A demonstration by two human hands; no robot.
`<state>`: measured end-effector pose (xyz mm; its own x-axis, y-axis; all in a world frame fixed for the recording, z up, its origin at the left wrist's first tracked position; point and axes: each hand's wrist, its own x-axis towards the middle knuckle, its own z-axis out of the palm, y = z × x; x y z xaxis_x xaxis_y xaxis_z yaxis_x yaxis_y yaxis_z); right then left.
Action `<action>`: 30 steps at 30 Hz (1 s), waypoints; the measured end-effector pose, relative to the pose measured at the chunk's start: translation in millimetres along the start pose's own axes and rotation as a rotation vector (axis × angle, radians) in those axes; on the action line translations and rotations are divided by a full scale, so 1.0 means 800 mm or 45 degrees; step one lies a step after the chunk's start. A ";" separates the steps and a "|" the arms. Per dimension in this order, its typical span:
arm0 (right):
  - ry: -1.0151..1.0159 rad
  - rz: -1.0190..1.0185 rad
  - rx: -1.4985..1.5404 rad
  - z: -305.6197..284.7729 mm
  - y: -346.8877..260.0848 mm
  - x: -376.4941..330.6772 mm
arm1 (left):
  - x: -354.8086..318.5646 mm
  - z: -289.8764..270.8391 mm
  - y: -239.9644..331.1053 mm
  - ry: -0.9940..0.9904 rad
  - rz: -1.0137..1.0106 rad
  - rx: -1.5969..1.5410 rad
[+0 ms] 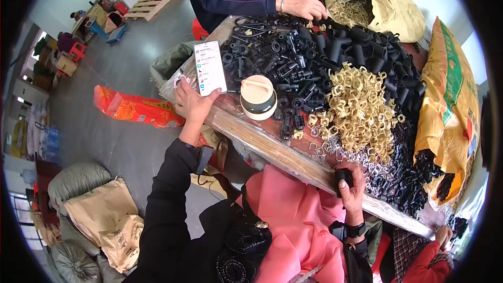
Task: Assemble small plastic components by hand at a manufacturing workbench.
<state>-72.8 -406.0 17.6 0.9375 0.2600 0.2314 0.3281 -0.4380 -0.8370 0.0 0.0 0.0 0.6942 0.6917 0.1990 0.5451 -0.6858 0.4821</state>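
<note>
A white smartphone (210, 71) with a lit screen is gripped at its lower end by my left hand (192, 106), over the table's left corner. The fingers of my right hand (354, 191) are wrapped around a short black plastic tube (343, 179) at the near table edge. Beyond that hand lies a heap of brass-coloured clips (361, 110), with silver U-shaped pieces (332, 149) at its foot. Black plastic fittings (285, 65) cover much of the tabletop. Right of the phone stands a round jar with a cream lid (258, 94).
Across the table, a co-worker's hand (303, 6) reaches over the parts. Filled sacks (443, 110) stand at the right and far side. A red sleeve (427, 259) shows at lower right. A red plastic bag (141, 109) hangs left of the table; more sacks (97, 204) sit on the floor.
</note>
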 end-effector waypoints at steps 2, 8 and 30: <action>-0.001 -0.016 -0.007 0.000 0.000 0.001 | 0.002 0.004 -0.003 0.011 0.003 0.020; 0.003 -0.013 -0.002 0.000 0.000 0.000 | 0.000 0.007 -0.002 0.019 -0.007 0.065; 0.005 -0.043 0.012 0.001 0.002 -0.004 | -0.008 -0.013 -0.030 0.270 0.171 -0.152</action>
<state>-75.1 -406.8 15.5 0.9264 0.2713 0.2613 0.3583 -0.4211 -0.8332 -22.6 14.4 -4.0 0.6359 0.6367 0.4362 0.3867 -0.7519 0.5339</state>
